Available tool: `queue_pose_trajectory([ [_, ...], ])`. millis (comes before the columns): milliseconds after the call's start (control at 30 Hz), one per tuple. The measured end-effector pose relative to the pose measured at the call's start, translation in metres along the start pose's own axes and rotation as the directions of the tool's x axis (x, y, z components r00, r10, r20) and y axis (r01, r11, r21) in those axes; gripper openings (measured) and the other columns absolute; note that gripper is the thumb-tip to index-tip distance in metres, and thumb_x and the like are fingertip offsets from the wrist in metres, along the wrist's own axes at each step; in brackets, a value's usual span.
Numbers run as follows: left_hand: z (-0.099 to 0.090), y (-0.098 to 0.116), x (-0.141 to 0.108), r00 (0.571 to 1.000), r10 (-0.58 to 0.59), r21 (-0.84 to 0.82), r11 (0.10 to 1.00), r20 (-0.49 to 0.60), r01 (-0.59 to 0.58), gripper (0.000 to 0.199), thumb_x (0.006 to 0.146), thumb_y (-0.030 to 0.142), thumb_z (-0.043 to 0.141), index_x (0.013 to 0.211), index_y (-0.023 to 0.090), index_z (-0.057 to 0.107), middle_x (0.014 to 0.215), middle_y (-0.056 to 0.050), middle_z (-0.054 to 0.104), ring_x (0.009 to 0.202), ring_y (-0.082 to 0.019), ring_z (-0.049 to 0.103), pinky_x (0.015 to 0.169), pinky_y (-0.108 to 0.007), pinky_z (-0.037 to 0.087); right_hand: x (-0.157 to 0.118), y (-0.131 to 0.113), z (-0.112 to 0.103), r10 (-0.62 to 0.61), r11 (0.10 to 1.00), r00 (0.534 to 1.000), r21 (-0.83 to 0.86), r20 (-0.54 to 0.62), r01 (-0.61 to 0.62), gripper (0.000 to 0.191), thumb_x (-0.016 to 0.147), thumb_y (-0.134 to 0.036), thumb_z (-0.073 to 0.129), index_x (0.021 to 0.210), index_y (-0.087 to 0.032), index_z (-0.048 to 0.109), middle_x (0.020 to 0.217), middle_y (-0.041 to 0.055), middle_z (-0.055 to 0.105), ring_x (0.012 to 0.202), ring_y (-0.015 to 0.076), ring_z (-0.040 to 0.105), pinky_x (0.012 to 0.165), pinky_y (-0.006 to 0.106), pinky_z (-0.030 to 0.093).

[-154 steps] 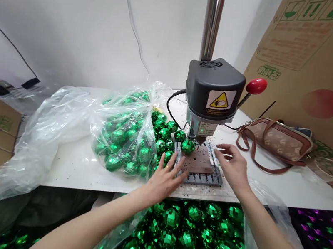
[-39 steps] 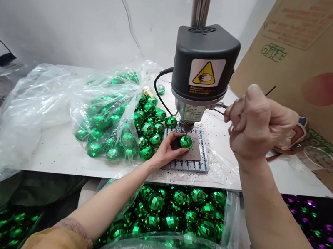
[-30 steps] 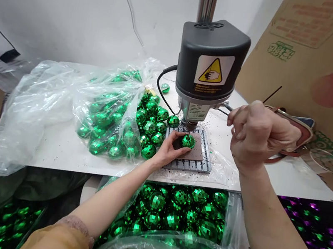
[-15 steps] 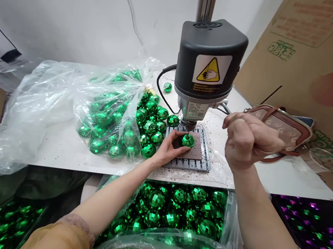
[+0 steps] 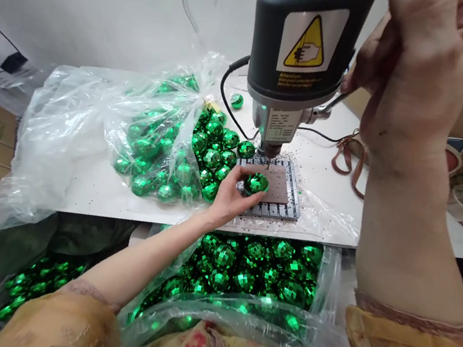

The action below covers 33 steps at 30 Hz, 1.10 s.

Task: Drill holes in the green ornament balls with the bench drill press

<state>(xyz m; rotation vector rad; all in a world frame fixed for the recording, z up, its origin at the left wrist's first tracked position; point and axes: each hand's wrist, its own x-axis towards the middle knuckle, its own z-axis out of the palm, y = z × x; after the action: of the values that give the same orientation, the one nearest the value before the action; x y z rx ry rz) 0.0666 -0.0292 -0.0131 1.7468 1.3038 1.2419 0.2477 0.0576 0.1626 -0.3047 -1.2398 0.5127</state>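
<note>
My left hand [image 5: 228,193] cups a green mirrored ball [image 5: 256,184] between fingers and thumb, just below and in front of the drill bit [image 5: 268,155]. The ball sits over the edge of a brown pad [image 5: 279,182] on a grooved metal plate [image 5: 265,211]. The bit's tip is apart from the ball. High at the top right, my right hand [image 5: 419,68] is a fist around the lever [image 5: 332,105] of the black bench drill head [image 5: 303,38]. The lever's knob is hidden inside my fist.
A clear plastic bag [image 5: 66,130] of green mirrored balls [image 5: 211,158] lies on the white table [image 5: 121,206], left of the drill. More green balls fill a plastic-lined container [image 5: 242,275] below the table edge. A handbag strap [image 5: 347,162] lies at the right.
My right fist has risen sharply, carrying the lever up. My left hand has shifted the ball left, away from under the bit. The view has also dropped closer to the table.
</note>
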Motion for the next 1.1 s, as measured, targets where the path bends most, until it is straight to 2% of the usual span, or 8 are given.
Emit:
queue_pose_trajectory([
  [100, -0.034, 0.026, -0.039, 0.951, -0.095, 0.228, 0.973, 0.295, 0.026, 0.037, 0.071, 0.028, 0.079, 0.100, 0.020, 0.057, 0.092, -0.002, 0.067, 0.082, -0.018, 0.064, 0.074, -0.030, 0.051, 0.003, 0.007, -0.001, -0.021, 0.999, 1.000, 0.031, 0.023, 0.021, 0.052, 0.093, -0.005, 0.051, 0.046, -0.022, 0.038, 0.038, -0.0072, 0.033, 0.030, 0.0060, 0.033, 0.035, 0.025, 0.021],
  [233, -0.078, 0.044, -0.095, 0.619, -0.378, 0.605, 0.770, 0.689, -0.202, 0.037, 0.070, 0.027, 0.080, 0.100, 0.019, 0.061, 0.098, -0.006, 0.068, 0.084, -0.026, 0.067, 0.070, -0.033, 0.051, -0.001, 0.008, -0.001, -0.056, 0.998, 0.998, 0.035, 0.007, 0.055, 0.049, 0.093, -0.008, 0.053, 0.049, -0.023, 0.040, 0.039, -0.0070, 0.034, 0.031, 0.0072, 0.036, 0.035, 0.026, 0.023],
  [333, -0.095, 0.047, -0.111, 0.516, -0.468, 0.670, 0.667, 0.718, -0.328, 0.032, 0.082, 0.041, 0.077, 0.100, 0.019, 0.062, 0.103, -0.009, 0.069, 0.087, -0.028, 0.069, 0.068, -0.033, 0.051, -0.002, 0.007, 0.000, -0.073, 0.997, 0.997, -0.029, -0.013, 0.072, 0.048, 0.093, -0.007, 0.052, 0.052, -0.025, 0.036, 0.040, -0.0080, 0.029, 0.032, 0.0074, 0.035, 0.034, 0.027, 0.022],
  [467, -0.093, 0.039, -0.072, 0.748, -0.257, 0.664, 0.680, 0.612, -0.310, 0.022, 0.102, 0.039, 0.051, 0.105, 0.020, 0.062, 0.096, -0.006, 0.068, 0.086, -0.022, 0.067, 0.075, -0.031, 0.051, -0.002, 0.007, 0.002, -0.107, 0.992, 0.994, -0.076, -0.031, 0.104, 0.047, 0.091, -0.008, 0.054, 0.051, -0.024, 0.035, 0.041, -0.0081, 0.027, 0.033, 0.0071, 0.033, 0.036, 0.028, 0.018],
  [567, -0.079, 0.023, -0.018, 0.915, -0.094, 0.806, 0.515, 0.392, -0.292, 0.020, 0.099, 0.025, 0.054, 0.117, 0.019, 0.061, 0.111, -0.011, 0.067, 0.106, -0.027, 0.062, 0.091, -0.038, 0.050, -0.003, 0.010, 0.001, -0.127, 0.991, 0.991, -0.058, -0.049, 0.124, 0.043, 0.090, -0.012, 0.056, 0.053, -0.024, 0.038, 0.042, -0.0078, 0.030, 0.033, 0.0074, 0.032, 0.036, 0.029, 0.017],
  [767, -0.049, -0.009, 0.040, 0.919, -0.259, 0.922, 0.327, 0.298, -0.206, 0.034, 0.089, 0.021, 0.065, 0.123, 0.018, 0.062, 0.123, -0.016, 0.060, 0.111, -0.034, 0.061, 0.090, -0.044, 0.050, -0.002, 0.014, -0.003, -0.129, 0.987, 0.991, -0.105, -0.030, 0.125, 0.047, 0.090, -0.020, 0.062, 0.052, -0.024, 0.035, 0.041, -0.0072, 0.030, 0.032, 0.0079, 0.031, 0.034, 0.029, 0.017],
  [967, -0.049, -0.007, 0.041, 0.982, -0.025, 0.544, 0.835, 0.187, -0.082, 0.048, 0.076, 0.022, 0.075, 0.120, 0.019, 0.057, 0.115, -0.007, 0.065, 0.101, -0.024, 0.065, 0.089, -0.035, 0.052, -0.003, 0.011, 0.002, -0.119, 0.993, 0.992, 0.006, -0.052, 0.119, 0.057, 0.067, -0.059, 0.081, 0.051, -0.024, 0.039, 0.039, -0.0068, 0.034, 0.029, 0.0086, 0.031, 0.031, 0.032, 0.015],
  [1100, -0.044, -0.004, 0.036, 0.956, 0.012, 0.151, 0.987, 0.292, -0.058, 0.043, 0.081, 0.032, 0.074, 0.120, 0.020, 0.059, 0.116, -0.007, 0.069, 0.106, -0.022, 0.066, 0.092, -0.034, 0.052, -0.003, 0.010, 0.004, -0.123, 0.992, 0.991, -0.045, -0.061, 0.120, 0.058, 0.077, -0.057, 0.075, 0.052, -0.024, 0.035, 0.039, -0.0072, 0.033, 0.029, 0.0075, 0.030, 0.031, 0.032, 0.013],
])
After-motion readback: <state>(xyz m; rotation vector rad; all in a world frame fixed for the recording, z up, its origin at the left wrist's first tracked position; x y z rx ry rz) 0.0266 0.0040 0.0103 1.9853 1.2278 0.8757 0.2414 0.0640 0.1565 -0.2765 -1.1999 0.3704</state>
